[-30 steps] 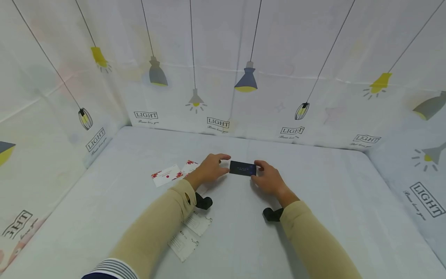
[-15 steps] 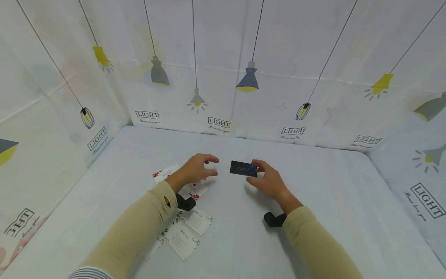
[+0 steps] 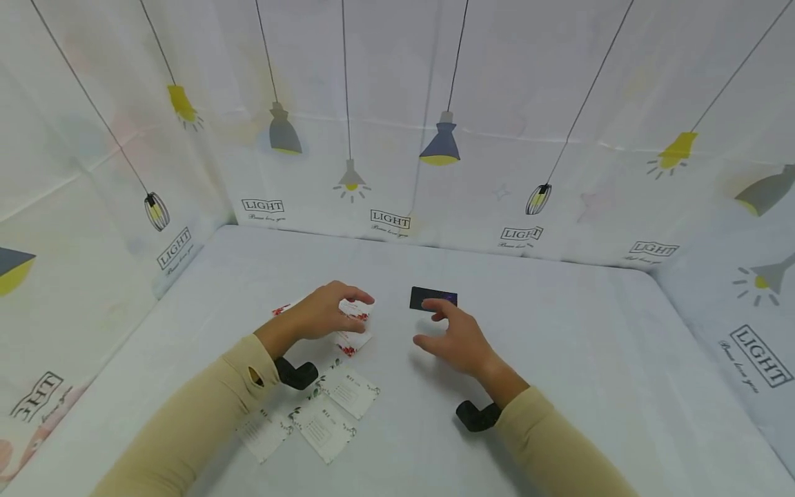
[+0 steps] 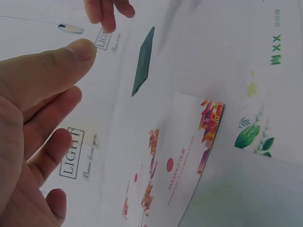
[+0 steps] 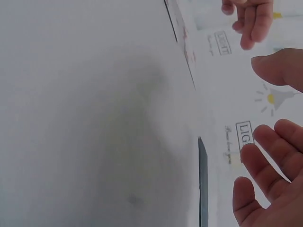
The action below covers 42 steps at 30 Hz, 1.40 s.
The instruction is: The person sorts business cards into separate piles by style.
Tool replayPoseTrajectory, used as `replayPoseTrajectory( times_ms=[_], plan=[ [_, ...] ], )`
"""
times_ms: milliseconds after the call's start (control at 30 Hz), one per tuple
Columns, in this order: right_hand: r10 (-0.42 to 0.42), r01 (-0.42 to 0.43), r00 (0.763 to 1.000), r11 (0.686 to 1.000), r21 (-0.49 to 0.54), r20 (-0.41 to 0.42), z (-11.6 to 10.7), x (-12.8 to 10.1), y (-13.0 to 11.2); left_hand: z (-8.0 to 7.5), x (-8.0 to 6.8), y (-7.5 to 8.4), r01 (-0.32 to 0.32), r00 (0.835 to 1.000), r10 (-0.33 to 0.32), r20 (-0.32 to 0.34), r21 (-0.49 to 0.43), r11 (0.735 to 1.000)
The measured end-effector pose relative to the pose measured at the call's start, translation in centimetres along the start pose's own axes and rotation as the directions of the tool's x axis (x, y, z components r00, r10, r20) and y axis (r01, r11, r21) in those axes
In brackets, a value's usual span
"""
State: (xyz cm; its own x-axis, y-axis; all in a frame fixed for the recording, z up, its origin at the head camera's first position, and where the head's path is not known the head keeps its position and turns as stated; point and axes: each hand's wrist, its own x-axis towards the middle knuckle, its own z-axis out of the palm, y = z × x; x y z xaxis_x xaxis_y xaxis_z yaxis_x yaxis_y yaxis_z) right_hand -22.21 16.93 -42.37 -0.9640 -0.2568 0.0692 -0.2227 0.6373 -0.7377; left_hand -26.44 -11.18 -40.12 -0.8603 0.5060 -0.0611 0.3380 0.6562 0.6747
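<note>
One dark card [image 3: 433, 298] beyond the empty, loose-fingered right hand [image 3: 456, 339]; left hand [image 3: 323, 315] likewise empty over two red-printed cards [image 3: 355, 324].

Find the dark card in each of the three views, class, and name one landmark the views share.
Head: the dark card lies mid-table, just beyond the right hand.
Left wrist: upper middle, a slanted green-dark sliver.
Right wrist: low centre, seen edge-on.
Shared landmark: the LIGHT lettering on the backdrop.

White cloth walls [image 3: 397, 103] printed with hanging lamps enclose a pale tabletop [image 3: 559, 359].
</note>
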Motion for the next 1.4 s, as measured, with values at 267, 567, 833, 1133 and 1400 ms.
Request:
replayPoseTrajectory(
  times_ms=[267,567,833,1133,1400],
  plan=[
    [-0.036,0.037,0.999,0.999,-0.029,0.024,1.6,-1.0,-1.9,-0.2,-2.6,-0.6,0.011,1.000,-0.011,0.021,0.001,1.000],
    [-0.079,0.082,0.994,0.995,-0.048,0.073,3.2,-2.0,-3.3,-0.1,-4.9,-1.7,-0.007,0.998,0.008,0.065,-0.016,1.000],
    [-0.087,0.097,0.986,0.993,-0.061,0.144,5.2,-3.0,-4.1,0.8,-5.9,-2.6,-0.023,0.993,0.022,0.118,0.012,1.000],
    [-0.064,0.094,0.975,0.986,-0.138,0.212,6.8,-3.9,-4.4,1.8,-6.7,-3.1,-0.022,0.991,0.012,0.136,0.077,0.997],
    [-0.090,0.145,0.967,0.964,-0.222,0.239,7.7,-4.3,-4.7,2.4,-6.9,-4.1,-0.126,0.984,0.111,0.142,0.103,0.987]
  ],
)
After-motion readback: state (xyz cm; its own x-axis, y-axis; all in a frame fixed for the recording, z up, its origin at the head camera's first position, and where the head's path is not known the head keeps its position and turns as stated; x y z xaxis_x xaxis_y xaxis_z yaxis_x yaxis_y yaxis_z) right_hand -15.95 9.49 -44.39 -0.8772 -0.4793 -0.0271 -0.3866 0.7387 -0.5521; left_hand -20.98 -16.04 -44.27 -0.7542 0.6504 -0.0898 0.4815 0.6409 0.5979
